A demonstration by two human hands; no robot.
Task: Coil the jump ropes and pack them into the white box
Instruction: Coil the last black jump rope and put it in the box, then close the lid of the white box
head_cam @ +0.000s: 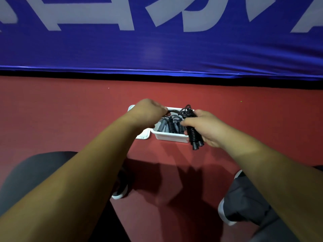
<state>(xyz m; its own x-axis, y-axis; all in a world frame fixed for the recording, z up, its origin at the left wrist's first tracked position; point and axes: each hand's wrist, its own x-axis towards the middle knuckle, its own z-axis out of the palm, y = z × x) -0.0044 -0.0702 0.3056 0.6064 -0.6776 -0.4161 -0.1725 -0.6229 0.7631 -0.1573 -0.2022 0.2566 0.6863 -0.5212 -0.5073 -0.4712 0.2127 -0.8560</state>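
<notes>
Your right hand (206, 128) is curled round the two ribbed handles of a black jump rope (193, 135), gripping them side by side with their end caps pointing back towards you. The handles hang over the near right corner of the white box (170, 137), and the rope's loose loops bunch above your fingers, over the box's far right corner.

Your left hand (148, 112) is closed on the cord (174, 111) of that same rope; the cord runs from the bundle leftward above the far rim of the box and disappears into your fist, so the fingertips themselves are hidden.

The box stands on the red floor (70, 110) directly below and between your two hands. Inside it lie packed ropes (167, 125) with grey and black handles, crowded together. A white lid (144, 135) lies flat on the floor just beside the box's left side, partly under your left wrist.

A blue banner (157, 49) with white lettering runs along the far edge of the floor; your shoes (120, 189) sit towards the near edge, one on each side.
</notes>
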